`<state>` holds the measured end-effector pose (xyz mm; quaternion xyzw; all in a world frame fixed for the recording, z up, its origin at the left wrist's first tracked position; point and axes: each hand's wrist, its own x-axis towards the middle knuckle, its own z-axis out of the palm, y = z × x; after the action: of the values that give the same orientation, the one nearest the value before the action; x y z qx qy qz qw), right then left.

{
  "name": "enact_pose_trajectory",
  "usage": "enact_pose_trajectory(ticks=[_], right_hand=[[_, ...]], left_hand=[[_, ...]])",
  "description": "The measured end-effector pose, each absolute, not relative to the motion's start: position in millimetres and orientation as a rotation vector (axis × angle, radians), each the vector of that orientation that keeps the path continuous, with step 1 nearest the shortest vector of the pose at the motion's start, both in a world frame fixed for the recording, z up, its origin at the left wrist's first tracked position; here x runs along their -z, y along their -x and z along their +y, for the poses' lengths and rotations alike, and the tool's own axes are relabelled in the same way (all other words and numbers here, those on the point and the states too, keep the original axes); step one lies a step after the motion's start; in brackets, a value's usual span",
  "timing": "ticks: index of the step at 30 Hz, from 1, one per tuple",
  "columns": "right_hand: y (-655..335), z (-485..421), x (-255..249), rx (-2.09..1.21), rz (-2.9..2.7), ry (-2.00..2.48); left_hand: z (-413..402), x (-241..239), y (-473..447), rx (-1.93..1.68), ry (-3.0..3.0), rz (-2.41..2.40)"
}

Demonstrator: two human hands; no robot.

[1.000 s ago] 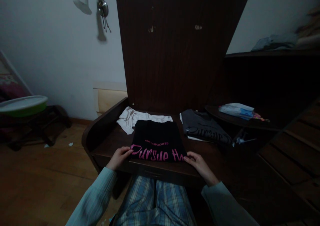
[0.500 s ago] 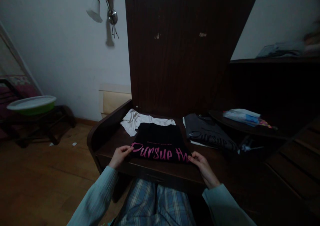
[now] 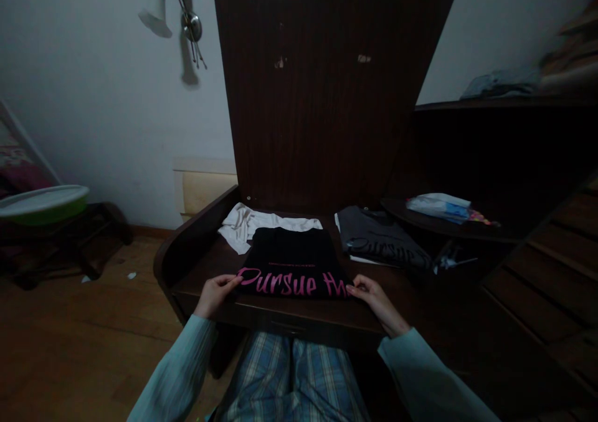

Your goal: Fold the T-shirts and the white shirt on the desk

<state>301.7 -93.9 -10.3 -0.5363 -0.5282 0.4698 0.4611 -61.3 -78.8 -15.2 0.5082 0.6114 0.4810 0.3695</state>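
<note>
A folded black T-shirt (image 3: 292, 254) with pink lettering lies on the dark wooden desk (image 3: 200, 278), its lettered fold toward me. My left hand (image 3: 217, 294) pinches the shirt's near left corner between thumb and fingers. At the near right corner, my right hand (image 3: 371, 294) grips the fabric in the same way. Behind the black shirt lies a crumpled white cloth (image 3: 243, 222). To its right rests a folded dark grey T-shirt (image 3: 374, 232) with black lettering, and something white shows beneath it.
A tall dark panel (image 3: 317, 98) rises behind the desk. On the right, a low shelf (image 3: 434, 222) holds a plastic packet (image 3: 439, 206). A wall lamp (image 3: 191, 26) hangs at upper left. The green basin (image 3: 47, 207) sits on a dark stool at far left.
The view has turned slightly to the right, so the room appears shifted left. Both hands still hold the black T-shirt's near corners, and the shirt lies almost as before.
</note>
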Motion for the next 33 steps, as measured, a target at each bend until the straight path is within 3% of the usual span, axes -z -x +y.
enact_pose_trajectory(ticks=[11, 18, 24, 33], right_hand=[[-305, -97, 22, -0.979, -1.503, 1.415], [-312, -91, 13, -1.055, -1.676, 1.419], [-306, -64, 11, -0.984, -1.559, 1.464], [-295, -42, 17, -1.320, -1.370, 1.435]], left_hand=[[-83, 19, 62, -1.133, -1.372, 1.661], [-82, 6, 61, -0.896, -1.553, 1.544], [-65, 9, 54, -1.018, -1.369, 1.560], [-41, 12, 48, -0.993, -1.210, 1.398]])
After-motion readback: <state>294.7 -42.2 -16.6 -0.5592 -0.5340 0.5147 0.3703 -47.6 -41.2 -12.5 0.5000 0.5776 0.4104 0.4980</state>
